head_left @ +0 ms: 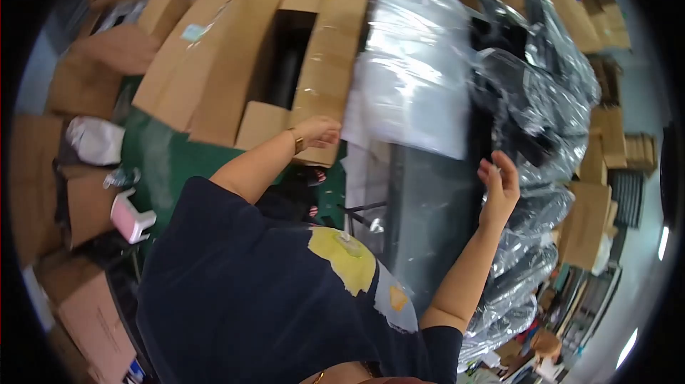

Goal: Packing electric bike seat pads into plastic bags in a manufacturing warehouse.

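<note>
Left hand [319, 133], fingers bent, at the near corner of an open cardboard box [330, 63]; right hand [501, 180], fingers parted, beside plastic-wrapped black bundles [531, 91]; between them, shiny plastic sheets [417, 77] over a dark worktop [432, 205].

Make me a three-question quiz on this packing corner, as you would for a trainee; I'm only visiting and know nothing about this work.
1. True or false: the large brown cardboard box has its flaps spread open.
2. Fill in the blank: the shiny gold-coloured band is on the wrist of the person's ____ hand.
3. Choose one: what lies between the box and the dark, bulky items wrapped in clear plastic?
A) A pink-and-white stool
B) Flat, shiny clear plastic sheeting
C) A rounded white sack

Key
1. True; the dark inside shows between the flaps.
2. Left; the left hand is the one beside the box.
3. B.
</note>
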Motion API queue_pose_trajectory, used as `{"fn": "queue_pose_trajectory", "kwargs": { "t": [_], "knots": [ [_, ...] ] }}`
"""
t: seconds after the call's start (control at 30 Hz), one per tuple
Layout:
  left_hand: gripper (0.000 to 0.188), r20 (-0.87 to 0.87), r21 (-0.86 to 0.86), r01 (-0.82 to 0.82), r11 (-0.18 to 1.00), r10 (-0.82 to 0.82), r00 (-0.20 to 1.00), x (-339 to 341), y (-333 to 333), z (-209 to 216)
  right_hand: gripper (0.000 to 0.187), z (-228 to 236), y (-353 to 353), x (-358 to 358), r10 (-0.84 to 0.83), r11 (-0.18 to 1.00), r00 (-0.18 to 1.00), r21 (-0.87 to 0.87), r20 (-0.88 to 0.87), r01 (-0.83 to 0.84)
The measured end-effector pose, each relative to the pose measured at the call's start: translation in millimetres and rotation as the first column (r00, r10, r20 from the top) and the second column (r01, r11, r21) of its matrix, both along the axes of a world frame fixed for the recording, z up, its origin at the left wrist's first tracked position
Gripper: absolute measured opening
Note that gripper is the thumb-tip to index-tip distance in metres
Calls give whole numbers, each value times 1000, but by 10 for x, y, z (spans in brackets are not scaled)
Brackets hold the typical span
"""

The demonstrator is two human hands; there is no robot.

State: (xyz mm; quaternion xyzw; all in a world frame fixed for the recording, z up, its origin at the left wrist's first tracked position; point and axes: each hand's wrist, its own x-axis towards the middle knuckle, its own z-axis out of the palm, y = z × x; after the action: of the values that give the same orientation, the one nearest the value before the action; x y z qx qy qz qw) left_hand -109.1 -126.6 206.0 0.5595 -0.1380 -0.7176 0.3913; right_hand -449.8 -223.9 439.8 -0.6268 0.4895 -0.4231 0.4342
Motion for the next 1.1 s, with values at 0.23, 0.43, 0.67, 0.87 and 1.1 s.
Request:
{"fn": "queue_pose_trajectory", "kwargs": {
  "t": [0.23, 0.43, 0.67, 0.87, 1.1],
  "knots": [
    [20, 331, 260, -279, 924, 186, 925, 1265, 1374, -644, 23, -1230, 411, 292, 75, 914, 995, 402, -60, -45],
    [15, 477, 82, -155, 985, 97, 873, 1349, 1113, -1173, 22, -1755, 755, 1200, 153, 771, 988, 629, -33, -99],
    [33, 546, 15, -12, 1000, 2, 838, 1578, 190, -2073, 25, -2127, 612, 2195, 394, 898, 808, 372, -438, -236],
    [61, -484, -108, 119, 987, -157, 861, 1131, -307, -1340, 46, -2059, 381, 2170, 228, 876, 879, 481, -419, 2],
    [39, -473, -193, 168, 967, -242, 847, 751, -652, -1647, 63, -2877, 641, 2371, 341, 875, 727, 483, -597, -13]
  ]
}}
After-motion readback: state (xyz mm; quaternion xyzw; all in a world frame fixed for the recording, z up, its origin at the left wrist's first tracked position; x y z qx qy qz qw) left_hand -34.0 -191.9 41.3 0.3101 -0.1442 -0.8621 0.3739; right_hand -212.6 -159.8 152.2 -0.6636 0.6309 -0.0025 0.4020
